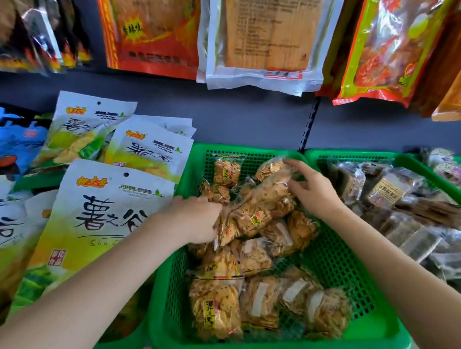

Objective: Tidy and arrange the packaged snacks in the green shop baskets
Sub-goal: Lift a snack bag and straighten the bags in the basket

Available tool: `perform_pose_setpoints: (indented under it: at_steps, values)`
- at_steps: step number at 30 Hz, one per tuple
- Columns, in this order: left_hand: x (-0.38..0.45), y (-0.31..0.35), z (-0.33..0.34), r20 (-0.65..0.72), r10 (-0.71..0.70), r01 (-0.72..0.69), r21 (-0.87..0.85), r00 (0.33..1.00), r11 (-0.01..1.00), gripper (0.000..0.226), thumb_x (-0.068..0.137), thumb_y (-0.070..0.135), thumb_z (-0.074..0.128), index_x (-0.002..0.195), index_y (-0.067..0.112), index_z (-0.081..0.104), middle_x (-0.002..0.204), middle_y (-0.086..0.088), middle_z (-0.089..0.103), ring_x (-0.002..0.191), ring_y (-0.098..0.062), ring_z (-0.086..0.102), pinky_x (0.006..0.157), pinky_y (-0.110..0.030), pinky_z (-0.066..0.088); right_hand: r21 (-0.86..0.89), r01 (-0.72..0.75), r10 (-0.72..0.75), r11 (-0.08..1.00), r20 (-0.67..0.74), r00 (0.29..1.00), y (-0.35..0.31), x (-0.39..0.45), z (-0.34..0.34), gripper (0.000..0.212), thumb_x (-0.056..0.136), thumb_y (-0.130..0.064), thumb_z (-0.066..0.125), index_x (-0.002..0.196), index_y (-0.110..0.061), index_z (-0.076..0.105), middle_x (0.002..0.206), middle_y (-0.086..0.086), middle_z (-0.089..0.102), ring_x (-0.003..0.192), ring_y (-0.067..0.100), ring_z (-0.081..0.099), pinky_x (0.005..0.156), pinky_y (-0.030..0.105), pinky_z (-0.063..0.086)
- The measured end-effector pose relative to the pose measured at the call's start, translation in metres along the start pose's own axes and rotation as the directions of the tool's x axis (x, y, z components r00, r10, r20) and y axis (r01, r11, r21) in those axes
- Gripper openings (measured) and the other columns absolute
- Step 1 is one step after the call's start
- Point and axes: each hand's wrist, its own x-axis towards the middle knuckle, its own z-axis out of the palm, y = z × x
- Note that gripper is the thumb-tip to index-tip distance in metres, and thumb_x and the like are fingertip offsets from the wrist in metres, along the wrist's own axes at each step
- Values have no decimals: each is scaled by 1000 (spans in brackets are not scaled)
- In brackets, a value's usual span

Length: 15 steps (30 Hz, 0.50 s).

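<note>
Basket: the green basket (328, 264) sits in the middle of the shelf row, with other baskets touching it at 9 and 3 o'clock; its 3 o'clock half shows bare mesh floor.
Packs: clear cracker packs (256, 299) lie heaped along the 9 o'clock side and the 6 o'clock end of the basket, overlapping at odd angles; one small pack (226, 171) stands near the 12 o'clock wall.
Held pack: a long cracker pack (257, 208) lies slantwise on top of the heap, near the basket's middle.
Left hand: the left hand (196, 219) grips the held pack's lower end at about 8 o'clock, fingers curled into the film.
Right hand: the right hand (311, 188) pinches the upper end of the same pack at about 1 o'clock, fingertips on the crinkled wrap.
Weight: likely light; thin crackers in thin film.
Stiffness: the film looks soft and crinkly, while the stacked crackers probably give each pack a loose, bendy spine.
Fragility: the crackers would likely snap under squeezing or bending, so pressure belongs on the ends, not the middle.
Slip: glossy film may slide between the fingers, and packs may skid over each other.
Where to hold: the sealed end flaps or both ends at once, as now, should support the length.
Neighbours: white pouches (111, 218) fill the basket at 9 o'clock; dark packs (408, 204) fill the one at 3 o'clock.
</note>
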Motion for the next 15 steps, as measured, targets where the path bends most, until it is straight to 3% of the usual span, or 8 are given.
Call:
perform_pose_setpoints:
  at_steps: [3, 5, 6, 9, 12, 14, 15]
  values:
    - [9, 11, 11, 88, 27, -25, -25, 996, 999, 49, 90, 18, 54, 137, 15, 40, 133, -13, 41, 126, -30, 42, 104, -39, 37, 171, -41, 25, 984, 96, 995, 2, -7, -5, 60, 89, 4, 49, 138, -30, 36, 130, -1, 51, 88, 24, 65, 73, 36, 55]
    - [16, 14, 13, 100, 54, -45, -91, 993, 995, 52, 89, 13, 57, 138, 17, 40, 136, -12, 38, 127, -28, 41, 101, -35, 38, 97, -39, 33, 995, 68, 997, 2, -7, -18, 57, 85, 15, 39, 126, -23, 50, 123, -5, 53, 92, 19, 64, 81, 46, 55]
    - [19, 14, 13, 92, 66, -54, -127, 994, 991, 52, 88, 11, 57, 137, 20, 42, 138, -11, 37, 126, -27, 42, 98, -34, 40, 59, -42, 39, 997, 56, 998, 2, -6, -25, 55, 82, 19, 34, 115, -18, 58, 117, -5, 55, 95, 15, 61, 86, 45, 54]
    - [28, 11, 14, 58, 97, -83, -213, 994, 973, 38, 89, 10, 55, 124, 24, 55, 136, -9, 43, 118, -26, 49, 75, -25, 40, 74, -2, -2, 997, 56, 998, -5, -5, -29, 53, 78, 23, 29, 97, -11, 65, 107, 4, 65, 97, 15, 61, 89, 20, 50]
    - [25, 4, 14, -87, 125, -145, -269, 988, 952, 27, 88, 11, 56, 111, 23, 64, 126, -7, 49, 104, -20, 56, 72, -23, 40, 145, 46, -64, 988, 117, 991, -20, -1, -11, 50, 80, 21, 31, 92, -12, 65, 98, 7, 68, 90, 16, 65, 88, 32, 52]
    - [18, -3, 5, -260, 107, -182, -284, 960, 941, 23, 89, 12, 54, 106, 22, 66, 122, 1, 52, 93, -13, 58, 76, -24, 45, 248, 72, -112, 966, 152, 982, -38, 7, 4, 47, 82, 21, 31, 92, -12, 64, 96, 6, 66, 77, 3, 64, 80, 27, 53]
    - [13, -9, -3, -328, 78, -178, -288, 942, 941, 22, 89, 13, 53, 106, 21, 65, 121, 0, 54, 97, -14, 58, 82, -27, 46, 315, 76, -132, 946, 159, 978, -51, 12, 11, 46, 83, 21, 31, 94, -10, 62, 97, 7, 64, 69, -3, 63, 73, 20, 53]
